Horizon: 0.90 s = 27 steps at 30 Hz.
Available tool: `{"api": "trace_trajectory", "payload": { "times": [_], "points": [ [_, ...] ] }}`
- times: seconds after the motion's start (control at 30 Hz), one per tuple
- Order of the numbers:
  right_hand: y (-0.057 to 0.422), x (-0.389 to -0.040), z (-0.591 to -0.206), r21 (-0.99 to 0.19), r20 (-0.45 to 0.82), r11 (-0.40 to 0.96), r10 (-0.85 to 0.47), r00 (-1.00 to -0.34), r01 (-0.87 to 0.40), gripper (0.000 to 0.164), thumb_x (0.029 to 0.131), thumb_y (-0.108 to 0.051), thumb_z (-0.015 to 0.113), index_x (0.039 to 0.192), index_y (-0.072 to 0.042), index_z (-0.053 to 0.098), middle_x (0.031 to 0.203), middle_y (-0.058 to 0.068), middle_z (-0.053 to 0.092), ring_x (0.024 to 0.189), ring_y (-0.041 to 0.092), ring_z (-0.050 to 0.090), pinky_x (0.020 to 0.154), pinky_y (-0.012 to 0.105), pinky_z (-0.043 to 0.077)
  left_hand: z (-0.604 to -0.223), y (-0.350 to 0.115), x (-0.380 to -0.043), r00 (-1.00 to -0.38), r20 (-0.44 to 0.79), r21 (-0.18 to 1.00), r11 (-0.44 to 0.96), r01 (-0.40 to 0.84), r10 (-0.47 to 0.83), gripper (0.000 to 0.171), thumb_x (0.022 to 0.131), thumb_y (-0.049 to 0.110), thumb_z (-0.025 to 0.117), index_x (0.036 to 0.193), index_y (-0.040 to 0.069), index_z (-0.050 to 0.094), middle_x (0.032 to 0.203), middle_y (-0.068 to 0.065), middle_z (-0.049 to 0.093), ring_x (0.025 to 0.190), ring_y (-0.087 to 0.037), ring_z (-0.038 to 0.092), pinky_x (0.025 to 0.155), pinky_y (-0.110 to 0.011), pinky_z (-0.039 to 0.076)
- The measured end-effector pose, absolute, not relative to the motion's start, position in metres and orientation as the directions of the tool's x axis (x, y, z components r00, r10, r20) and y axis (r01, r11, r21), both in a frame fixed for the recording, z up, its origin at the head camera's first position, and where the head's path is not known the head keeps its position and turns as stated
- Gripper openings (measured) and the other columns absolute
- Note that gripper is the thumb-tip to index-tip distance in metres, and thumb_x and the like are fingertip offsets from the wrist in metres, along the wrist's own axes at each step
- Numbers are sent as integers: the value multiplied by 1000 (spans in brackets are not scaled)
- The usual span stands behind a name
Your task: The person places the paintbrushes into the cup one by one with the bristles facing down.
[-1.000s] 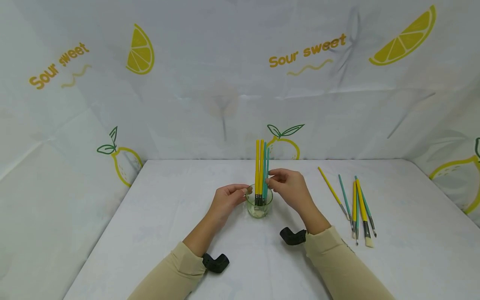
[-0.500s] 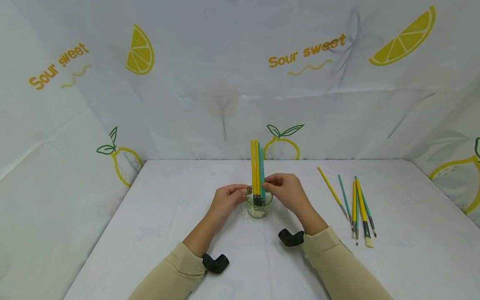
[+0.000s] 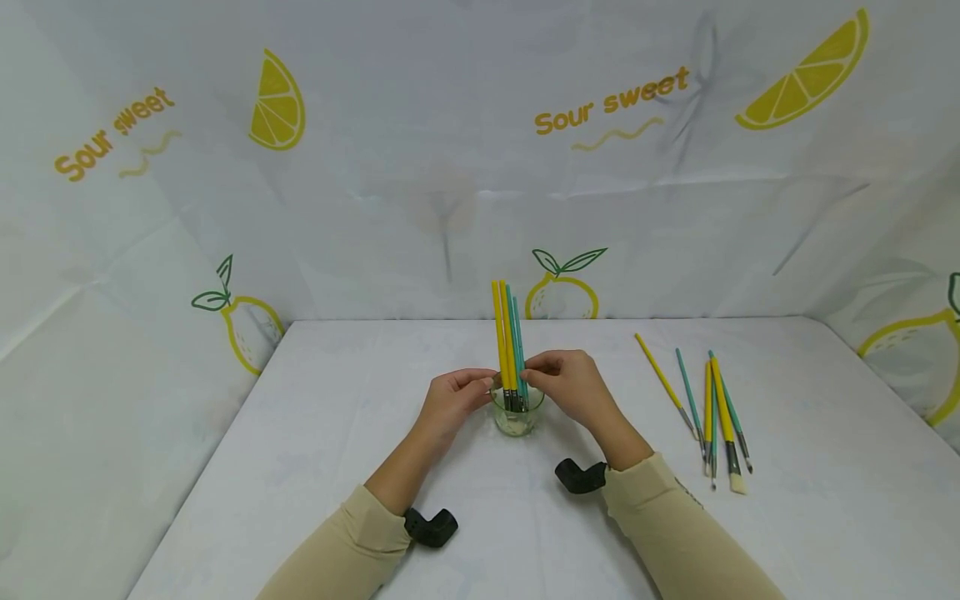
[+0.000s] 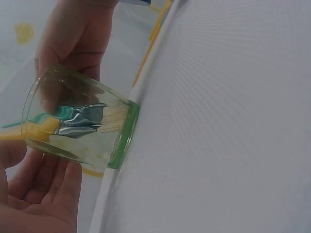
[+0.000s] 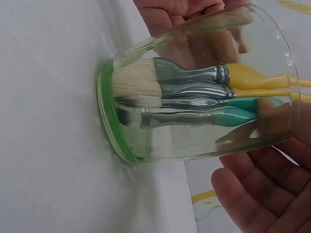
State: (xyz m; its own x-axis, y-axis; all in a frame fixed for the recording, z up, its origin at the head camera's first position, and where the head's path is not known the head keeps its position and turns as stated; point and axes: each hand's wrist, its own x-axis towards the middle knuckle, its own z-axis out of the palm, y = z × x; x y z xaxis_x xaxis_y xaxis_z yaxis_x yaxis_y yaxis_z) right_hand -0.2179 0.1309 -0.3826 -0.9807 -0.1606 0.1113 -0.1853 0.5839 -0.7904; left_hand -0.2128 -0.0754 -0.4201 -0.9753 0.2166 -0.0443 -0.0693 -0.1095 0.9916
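- Head view: the glass (image 3: 515, 425) stands on the bench (image 3: 360, 383), toward five o'clock from centre.
- Left hand (image 3: 454, 402), at nine o'clock of the glass, is partly curled, holding its rim with thumb and fingers.
- Right hand (image 3: 568, 380), at two o'clock, pinches at the teal brushes (image 3: 514, 321); how many it grips I cannot tell.
- Yellow brushes (image 3: 502, 333) stand beside them, bristles down, leaning slightly toward eleven.
- Loose brushes (image 3: 723, 404) lie at three o'clock from the glass.
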Motion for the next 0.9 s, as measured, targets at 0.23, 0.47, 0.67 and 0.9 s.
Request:
{"api": "trace_trajectory", "payload": {
  "times": [0.23, 0.47, 0.67, 0.9],
  "points": [
    [132, -218, -382, -788, 97, 590, -161, -982, -175, 22, 91, -26, 69, 106, -11, 76, 98, 3, 75, 91, 17, 68, 81, 39, 58, -421, -76, -214, -974, -43, 990, -119, -71, 222, 28, 96, 13, 59, 115, -5, 68, 123, -14, 67, 114, -20, 64, 99, -34, 53],
    [134, -218, -379, -788, 82, 597, -142, -987, -151, 24, 93, -32, 66, 106, -14, 76, 93, 1, 74, 84, 15, 66, 74, 34, 56, -422, -76, -214, -974, -46, 992, -106, -70, 220, 28, 96, 14, 60, 116, -5, 67, 123, -14, 67, 116, -21, 64, 99, -33, 53],
    [140, -220, -379, -780, 94, 607, -128, -987, -153, 25, 94, -33, 65, 107, -14, 75, 91, 2, 73, 80, 16, 64, 68, 30, 54, -420, -76, -213, -974, -57, 992, -101, -80, 219, 27, 96, 14, 59, 115, -4, 68, 123, -13, 68, 115, -20, 64, 98, -33, 54],
    [172, -227, -377, -713, 168, 691, 2, -986, -120, 28, 95, -31, 63, 108, -9, 74, 98, 11, 74, 87, 25, 67, 71, 37, 56, -421, -76, -213, -974, -51, 988, -134, -81, 219, 27, 95, 11, 59, 115, -6, 67, 122, -15, 67, 112, -19, 66, 97, -32, 55]
  ]
}}
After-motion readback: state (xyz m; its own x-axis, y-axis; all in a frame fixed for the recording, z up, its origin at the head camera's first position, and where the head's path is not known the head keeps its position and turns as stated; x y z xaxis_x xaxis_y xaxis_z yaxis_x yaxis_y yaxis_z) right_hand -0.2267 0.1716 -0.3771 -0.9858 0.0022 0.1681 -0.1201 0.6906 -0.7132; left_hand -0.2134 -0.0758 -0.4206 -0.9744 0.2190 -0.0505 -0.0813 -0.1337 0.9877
